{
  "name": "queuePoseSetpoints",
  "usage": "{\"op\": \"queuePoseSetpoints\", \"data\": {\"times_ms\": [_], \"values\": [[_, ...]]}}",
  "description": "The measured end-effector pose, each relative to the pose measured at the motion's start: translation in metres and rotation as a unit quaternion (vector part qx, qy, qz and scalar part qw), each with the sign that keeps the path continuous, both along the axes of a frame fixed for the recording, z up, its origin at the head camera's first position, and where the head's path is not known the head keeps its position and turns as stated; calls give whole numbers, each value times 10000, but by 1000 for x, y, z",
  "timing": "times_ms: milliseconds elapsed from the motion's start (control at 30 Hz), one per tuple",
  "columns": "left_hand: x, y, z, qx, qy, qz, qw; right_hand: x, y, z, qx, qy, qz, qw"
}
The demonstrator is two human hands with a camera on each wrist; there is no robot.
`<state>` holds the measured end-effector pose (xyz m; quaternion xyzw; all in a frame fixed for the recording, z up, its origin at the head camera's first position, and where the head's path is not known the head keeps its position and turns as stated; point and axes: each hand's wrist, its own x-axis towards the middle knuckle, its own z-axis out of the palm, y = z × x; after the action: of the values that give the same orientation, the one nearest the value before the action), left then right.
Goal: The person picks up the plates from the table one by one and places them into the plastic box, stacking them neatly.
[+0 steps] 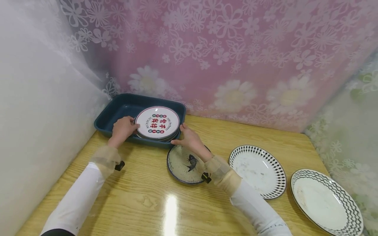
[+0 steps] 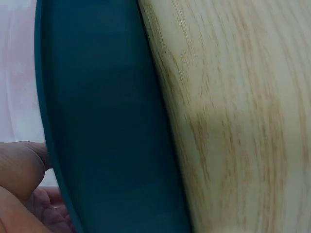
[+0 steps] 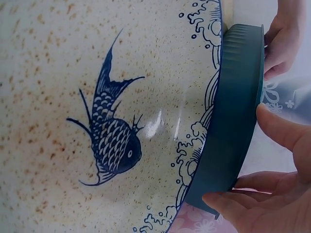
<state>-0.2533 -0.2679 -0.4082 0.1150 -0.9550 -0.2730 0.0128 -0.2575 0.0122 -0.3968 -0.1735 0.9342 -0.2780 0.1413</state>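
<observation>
A stack of round plates [image 1: 157,123] stands in a dark teal tub [image 1: 113,108]; the top plate is white with red and blue-green lettering. At the stack's left edge my left hand [image 1: 122,129] reaches inside the tub and holds the plates, thumb on the rim. In the left wrist view the tub's wall hides most of that hand. My right hand [image 1: 190,141] lies at the tub's right front corner, fingers extended. The right wrist view shows its thumb [image 3: 274,126] at the tub's rim and its fingertips [image 3: 216,200] by the outer wall.
Below my right forearm lies a speckled fish plate [image 1: 184,164], partly covered. Farther right lie an oval plate with a diamond border [image 1: 254,170] and another with a wavy border [image 1: 322,203]. A floral curtain [image 1: 206,59] hangs behind the wooden table [image 1: 138,203].
</observation>
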Motion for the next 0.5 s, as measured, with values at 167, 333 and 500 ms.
{"op": "queuePoseSetpoints", "data": {"times_ms": [167,333,500], "values": [[15,6,3,-387,472,-63,9981,-1,3,-1,25,25,-49,10000],[37,10,0,-241,1044,-514,9929,0,10,1,-19,278,96,9996],[49,12,-10,150,1251,-1109,9858,11,46,13,-330,706,262,9966]]}}
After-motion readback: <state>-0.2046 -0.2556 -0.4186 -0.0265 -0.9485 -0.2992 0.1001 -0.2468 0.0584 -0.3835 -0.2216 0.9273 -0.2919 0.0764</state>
